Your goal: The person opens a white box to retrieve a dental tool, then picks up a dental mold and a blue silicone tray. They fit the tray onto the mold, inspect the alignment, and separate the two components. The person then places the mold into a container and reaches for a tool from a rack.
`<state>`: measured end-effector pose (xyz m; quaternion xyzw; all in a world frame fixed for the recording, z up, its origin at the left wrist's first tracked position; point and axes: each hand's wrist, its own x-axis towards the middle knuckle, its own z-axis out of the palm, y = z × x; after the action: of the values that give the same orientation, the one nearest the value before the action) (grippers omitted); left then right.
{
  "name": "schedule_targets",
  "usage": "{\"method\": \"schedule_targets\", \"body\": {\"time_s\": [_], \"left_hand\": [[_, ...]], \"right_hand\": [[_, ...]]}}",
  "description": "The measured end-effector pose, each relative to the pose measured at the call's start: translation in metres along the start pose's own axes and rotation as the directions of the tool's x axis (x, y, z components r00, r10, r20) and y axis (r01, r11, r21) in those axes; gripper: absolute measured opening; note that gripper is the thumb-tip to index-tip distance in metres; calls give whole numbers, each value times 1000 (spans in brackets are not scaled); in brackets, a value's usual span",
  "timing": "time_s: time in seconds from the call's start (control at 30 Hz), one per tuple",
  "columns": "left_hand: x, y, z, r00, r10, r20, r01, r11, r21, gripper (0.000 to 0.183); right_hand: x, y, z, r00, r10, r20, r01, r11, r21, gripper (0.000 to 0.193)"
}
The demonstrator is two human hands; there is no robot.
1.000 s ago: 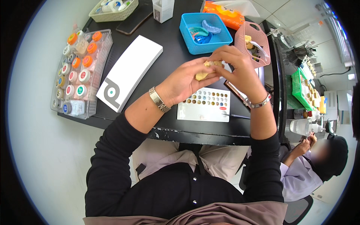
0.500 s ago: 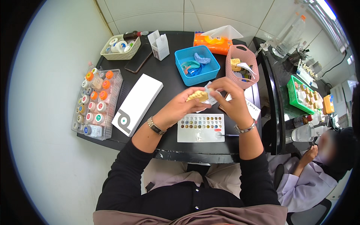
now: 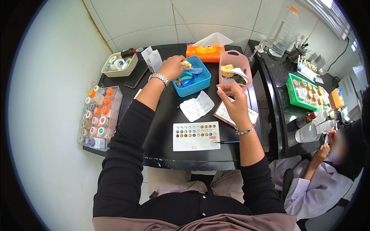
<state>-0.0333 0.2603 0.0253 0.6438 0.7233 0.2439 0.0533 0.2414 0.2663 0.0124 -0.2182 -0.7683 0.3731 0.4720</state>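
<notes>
My left hand [image 3: 172,69] grips a yellow dental cast [image 3: 186,64] above the blue plastic basket [image 3: 191,91], in which blue and teal dental impressions [image 3: 196,71] lie. To the right, my right hand [image 3: 236,101] pinches a tiny pale piece [image 3: 219,88] between thumb and fingertips; its exact kind is too small to make out. Between the hands, a crumpled white paper [image 3: 197,107] is spread on the black table. Closer to me lies a white palette card [image 3: 192,145] with rows of coloured wells, and a thin dark brush [image 3: 228,142] rests across its right edge.
A pink basket [image 3: 246,82] holds another yellow cast [image 3: 226,70]. Behind stands an orange tissue pack [image 3: 208,54]. A clear rack of capped jars [image 3: 101,115], a phone [image 3: 135,79] and a cream basket [image 3: 122,71] are at left. A co-worker [image 3: 308,184] sits at right.
My left hand has carried the cast up and left over the blue basket. My hands have separated, and the white paper now lies on the table.
</notes>
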Motion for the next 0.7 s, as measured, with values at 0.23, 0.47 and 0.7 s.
{"method": "schedule_targets", "body": {"time_s": [0.23, 0.47, 0.7], "left_hand": [[5, -1, 13, 987, -124, 98, 105, 978, 181, 20], [3, -5, 13, 995, -23, 98, -11, 942, 336, 20], [-1, 13, 5, 981, -165, 103, 153, 981, 117, 26]], "right_hand": [[-2, -5, -3, 998, -54, 39, 57, 995, -82, 15], [-4, -7, 0, 992, -95, 78, 105, 985, -136, 16], [-3, -6, -2, 991, -98, 86, 111, 980, -168, 16]]}}
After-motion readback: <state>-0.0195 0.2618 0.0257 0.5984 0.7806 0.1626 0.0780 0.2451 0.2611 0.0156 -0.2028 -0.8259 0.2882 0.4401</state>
